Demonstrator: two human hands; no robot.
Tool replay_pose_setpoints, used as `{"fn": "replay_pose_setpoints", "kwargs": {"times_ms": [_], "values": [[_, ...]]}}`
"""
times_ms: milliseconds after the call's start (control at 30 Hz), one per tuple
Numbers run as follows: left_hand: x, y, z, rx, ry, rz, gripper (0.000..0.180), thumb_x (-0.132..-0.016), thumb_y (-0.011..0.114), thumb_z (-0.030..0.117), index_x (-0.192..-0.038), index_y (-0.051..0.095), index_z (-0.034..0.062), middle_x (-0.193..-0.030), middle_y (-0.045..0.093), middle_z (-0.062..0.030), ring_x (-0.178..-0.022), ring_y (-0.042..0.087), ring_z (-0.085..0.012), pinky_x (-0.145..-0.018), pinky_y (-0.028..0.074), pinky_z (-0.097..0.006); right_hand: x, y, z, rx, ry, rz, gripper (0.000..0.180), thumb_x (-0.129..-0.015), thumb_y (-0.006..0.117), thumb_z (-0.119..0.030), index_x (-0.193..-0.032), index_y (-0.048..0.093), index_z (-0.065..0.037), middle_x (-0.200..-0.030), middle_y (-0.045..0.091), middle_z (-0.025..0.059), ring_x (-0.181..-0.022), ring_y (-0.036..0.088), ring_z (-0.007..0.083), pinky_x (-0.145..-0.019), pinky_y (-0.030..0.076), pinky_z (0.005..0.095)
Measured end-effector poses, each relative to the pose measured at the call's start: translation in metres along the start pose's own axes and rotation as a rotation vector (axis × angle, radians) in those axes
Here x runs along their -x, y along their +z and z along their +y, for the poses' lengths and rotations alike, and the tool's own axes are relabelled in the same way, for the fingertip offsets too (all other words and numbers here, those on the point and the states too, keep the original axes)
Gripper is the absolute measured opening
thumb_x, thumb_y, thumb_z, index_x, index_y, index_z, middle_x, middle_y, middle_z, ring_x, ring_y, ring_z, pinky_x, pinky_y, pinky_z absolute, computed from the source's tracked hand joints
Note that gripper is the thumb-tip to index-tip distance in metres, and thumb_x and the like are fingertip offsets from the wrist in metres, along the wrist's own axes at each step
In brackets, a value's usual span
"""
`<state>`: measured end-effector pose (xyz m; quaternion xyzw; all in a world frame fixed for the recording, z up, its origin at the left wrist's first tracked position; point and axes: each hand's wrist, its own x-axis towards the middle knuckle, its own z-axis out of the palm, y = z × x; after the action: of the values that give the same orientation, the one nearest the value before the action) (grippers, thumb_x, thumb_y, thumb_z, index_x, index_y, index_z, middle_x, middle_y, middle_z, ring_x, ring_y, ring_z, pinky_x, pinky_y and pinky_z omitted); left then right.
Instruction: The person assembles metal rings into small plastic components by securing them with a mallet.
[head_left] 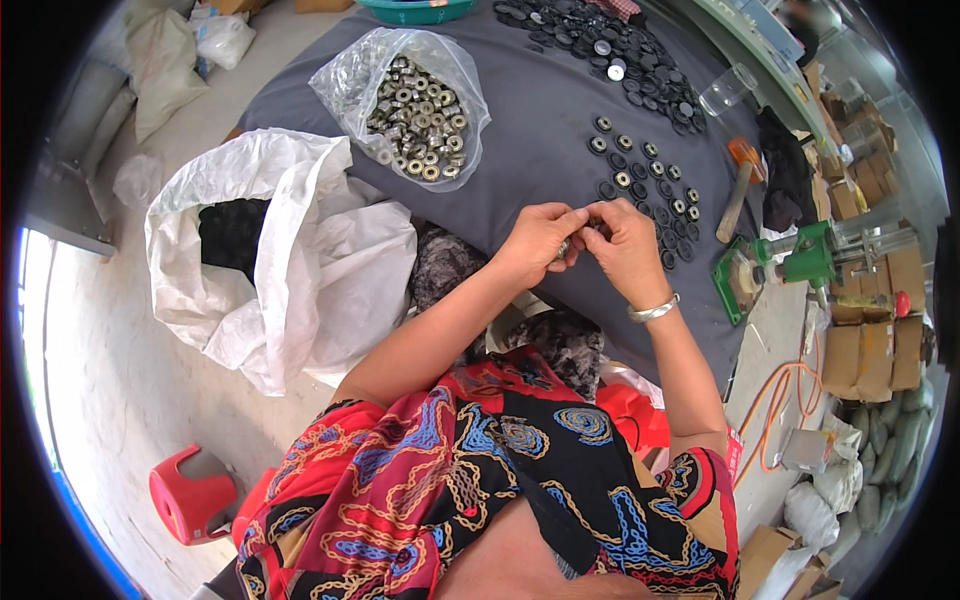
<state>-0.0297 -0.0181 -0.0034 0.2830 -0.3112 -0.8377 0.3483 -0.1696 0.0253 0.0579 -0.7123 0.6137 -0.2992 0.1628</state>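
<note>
A small part pinched between the left hand (535, 240) and right hand (622, 250) is mostly covered by fingers. Beyond the hands, a teal basin (415, 10) is cut off by the top edge.

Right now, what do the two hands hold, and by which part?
Both hands, left hand and right hand, pinch one small round metal part between their fingertips; which part they grip cannot be told.

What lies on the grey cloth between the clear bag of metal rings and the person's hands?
In the head view, only bare grey cloth lies between the clear bag of metal rings and the left hand and right hand.
</note>
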Motion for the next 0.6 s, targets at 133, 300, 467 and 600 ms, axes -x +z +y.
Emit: {"fn": "replay_pose_setpoints", "kwargs": {"times_ms": [133,300,467,600], "values": [[0.003,-0.003,0.005,-0.007,-0.025,-0.024,0.025,-0.096,0.057,0.024,-0.086,0.060,0.0008,-0.069,0.057,-0.0074,-0.050,0.053,-0.0151,-0.036,0.028,-0.024,0.003,-0.006,0.008,0.160,-0.091,0.096,0.019,-0.076,0.066,-0.009,-0.094,0.065,-0.002,-0.083,0.062,0.0139,-0.070,0.062,0.0294,-0.063,0.050,0.0385],[0.000,-0.008,0.011,0.146,-0.091,-0.041,0.028,-0.097,0.052,0.024,-0.092,0.061,-0.0019,-0.073,0.058,-0.0102,-0.051,0.053,-0.0175,-0.036,0.029,-0.024,-0.008,-0.057,0.079,0.209,0.080,0.272,0.018,-0.076,0.067,-0.007,-0.093,0.066,0.000,-0.080,0.064,0.0120,-0.061,0.061,0.0197,-0.061,0.050,0.0302],[-0.001,-0.007,0.013,0.144,-0.113,-0.016,0.025,-0.096,0.051,0.020,-0.092,0.060,-0.0024,-0.073,0.058,-0.0107,-0.051,0.053,-0.0184,-0.036,0.030,-0.024,-0.007,-0.070,0.125,0.288,0.139,0.175,0.021,-0.074,0.067,-0.007,-0.093,0.067,0.001,-0.080,0.063,0.0130,-0.065,0.062,0.0221,-0.065,0.049,0.0318],[-0.001,-0.007,0.013,0.140,-0.091,-0.017,0.023,-0.095,0.052,0.019,-0.092,0.061,-0.0023,-0.073,0.058,-0.0108,-0.052,0.054,-0.0187,-0.035,0.030,-0.024,-0.010,-0.066,0.125,0.322,0.223,0.088,0.023,-0.073,0.068,-0.008,-0.094,0.068,0.001,-0.080,0.063,0.0137,-0.070,0.063,0.0246,-0.068,0.050,0.0339]]}}
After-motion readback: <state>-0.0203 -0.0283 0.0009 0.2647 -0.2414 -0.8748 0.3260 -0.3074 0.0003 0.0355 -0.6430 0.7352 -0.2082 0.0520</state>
